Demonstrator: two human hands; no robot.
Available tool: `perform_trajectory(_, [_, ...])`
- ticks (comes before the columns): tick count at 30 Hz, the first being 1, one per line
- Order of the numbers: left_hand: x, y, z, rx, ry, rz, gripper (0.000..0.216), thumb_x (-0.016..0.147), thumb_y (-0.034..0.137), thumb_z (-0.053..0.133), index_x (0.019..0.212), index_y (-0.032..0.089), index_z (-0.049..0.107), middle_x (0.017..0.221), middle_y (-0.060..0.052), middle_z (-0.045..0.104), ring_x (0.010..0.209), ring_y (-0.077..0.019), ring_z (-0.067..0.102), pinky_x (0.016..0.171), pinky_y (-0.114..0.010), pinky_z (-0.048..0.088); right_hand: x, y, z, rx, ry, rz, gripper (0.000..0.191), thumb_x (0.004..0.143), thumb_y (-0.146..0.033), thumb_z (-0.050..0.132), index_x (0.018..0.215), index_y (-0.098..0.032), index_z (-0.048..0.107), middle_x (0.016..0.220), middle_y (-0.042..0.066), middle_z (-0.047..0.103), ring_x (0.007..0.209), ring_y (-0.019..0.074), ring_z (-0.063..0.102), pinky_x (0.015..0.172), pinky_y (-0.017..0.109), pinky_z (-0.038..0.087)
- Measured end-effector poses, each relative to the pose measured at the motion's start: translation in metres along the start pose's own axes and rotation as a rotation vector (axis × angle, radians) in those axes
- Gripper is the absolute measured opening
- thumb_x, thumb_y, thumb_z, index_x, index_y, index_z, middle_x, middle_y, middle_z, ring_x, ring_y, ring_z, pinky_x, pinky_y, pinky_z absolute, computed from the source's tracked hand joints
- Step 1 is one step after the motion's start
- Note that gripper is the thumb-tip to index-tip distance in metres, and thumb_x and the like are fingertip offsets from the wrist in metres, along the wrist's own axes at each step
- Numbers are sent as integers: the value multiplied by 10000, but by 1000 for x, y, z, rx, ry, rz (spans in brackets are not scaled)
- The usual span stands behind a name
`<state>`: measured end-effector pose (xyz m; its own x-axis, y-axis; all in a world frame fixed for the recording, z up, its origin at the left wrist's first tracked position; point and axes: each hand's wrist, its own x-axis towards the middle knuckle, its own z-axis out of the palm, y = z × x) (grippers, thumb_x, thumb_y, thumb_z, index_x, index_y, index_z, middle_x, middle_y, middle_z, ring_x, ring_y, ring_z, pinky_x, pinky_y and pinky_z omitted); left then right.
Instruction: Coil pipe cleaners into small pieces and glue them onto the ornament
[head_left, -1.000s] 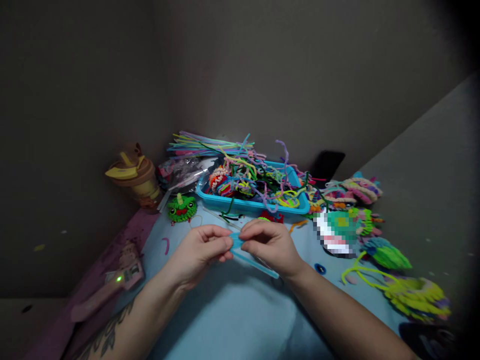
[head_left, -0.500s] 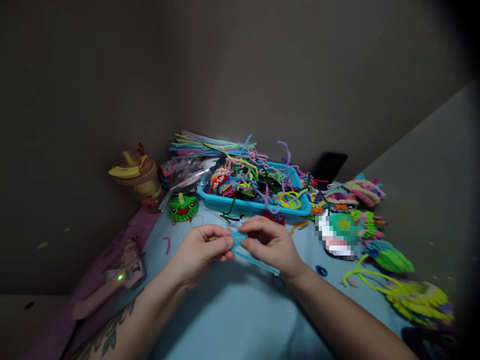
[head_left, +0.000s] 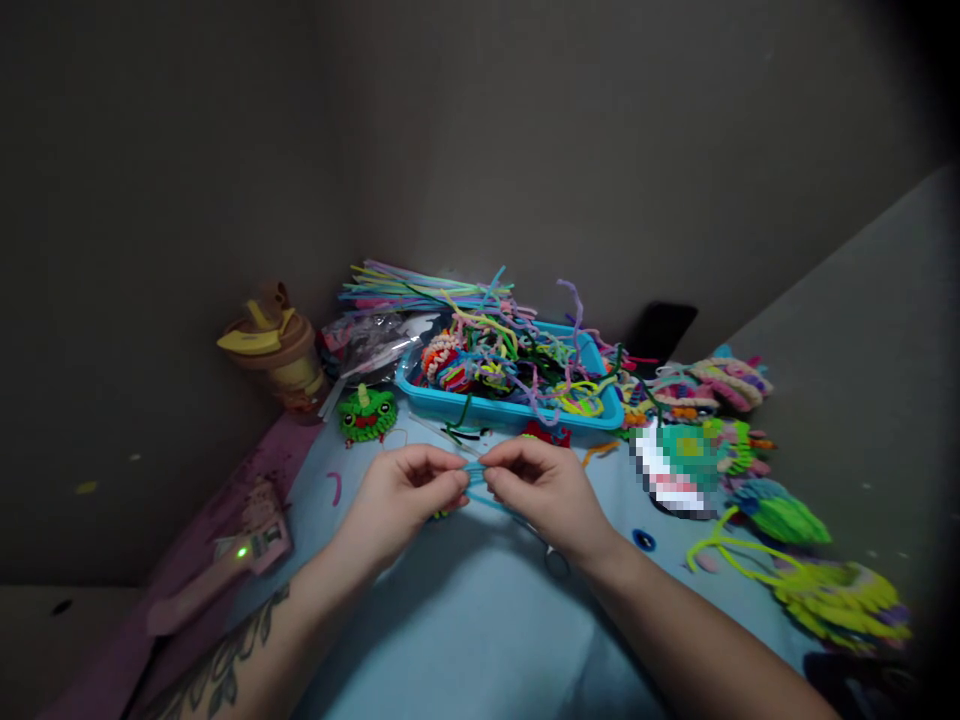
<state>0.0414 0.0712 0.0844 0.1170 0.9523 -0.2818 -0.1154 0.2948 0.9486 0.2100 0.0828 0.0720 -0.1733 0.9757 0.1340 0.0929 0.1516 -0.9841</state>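
Left grip [head_left: 411, 497] and right grip [head_left: 541, 492] are both clenched, thumb against fingertips, grasping one small blue piece [head_left: 475, 471] between them. From where I watch, through the head camera, that piece sits on the near side of the blue tray [head_left: 495, 408], in front of the middle of its front rim. It fills the narrow gap between the two pinches, so I count neither hand as nearer: the left takes its left edge, the right its right edge. Its long axis I can't settle (fingertips cover both ends), though the lines across it seem to run from side to side, roughly along the tray's front rim. What does give me a clear direction is the thin blue strand [head_left: 496, 503], which slants from below the piece rightward, away from the tray, and passes under the right hand, where I lose it. The right hand is therefore the one beside the strand. Left of the hands, by the tray's left front corner, I see a green toy [head_left: 367, 416] on the surface [head_left: 450, 630].
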Motion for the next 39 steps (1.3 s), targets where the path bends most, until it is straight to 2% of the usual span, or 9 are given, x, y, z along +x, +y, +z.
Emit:
perform_trajectory(6, [1,-2,-1,-39,-13,-21,268,570,295,809,730,118,687,579,-1,648,517,-104,584,533,-217,444,3,1,-1,101,-56,57,77,684,-198,682,756,-173,690,625,-2,660,522,104,587,503,211,477])
perform_trajectory(12, [4,-8,-2,-116,-76,-58,285,591,301,808,764,120,670,550,3,633,501,-99,579,508,-206,413,1,3,-2,37,-69,-52,124,719,-177,646,803,-190,737,686,23,692,521,108,592,488,218,478])
perform_trajectory(17, [2,-5,0,-166,-58,-91,291,574,287,817,753,112,670,536,8,619,485,-82,551,491,-194,385,2,6,-3,-8,-43,-141,155,718,-153,648,813,-209,758,705,36,701,582,126,609,506,223,482])
perform_trajectory(20, [2,-2,1,-211,-38,-137,308,544,276,829,747,107,669,542,14,613,477,-71,539,487,-187,377,4,9,-5,5,-79,-161,161,723,-166,676,844,-224,766,650,25,687,590,133,615,531,236,493])
perform_trajectory(29, [5,-6,1,-291,-47,-194,326,516,276,844,731,103,670,524,9,617,461,-53,520,472,-166,362,6,14,-8,-7,-68,-246,167,715,-215,742,866,-279,768,823,36,745,763,179,677,709,303,547])
perform_trajectory(35, [3,-7,2,-237,-44,-169,342,518,292,855,742,104,678,559,-6,643,493,-77,557,480,-179,393,7,15,-5,41,0,-159,178,672,-124,725,776,-260,773,733,21,735,683,160,664,647,268,538])
perform_trajectory(39, [2,-8,3,-211,-71,-159,334,526,301,852,741,112,680,575,-20,663,512,-92,577,483,-187,405,6,14,-5,59,5,-116,148,668,-127,698,737,-237,768,685,20,721,633,152,649,602,256,535])
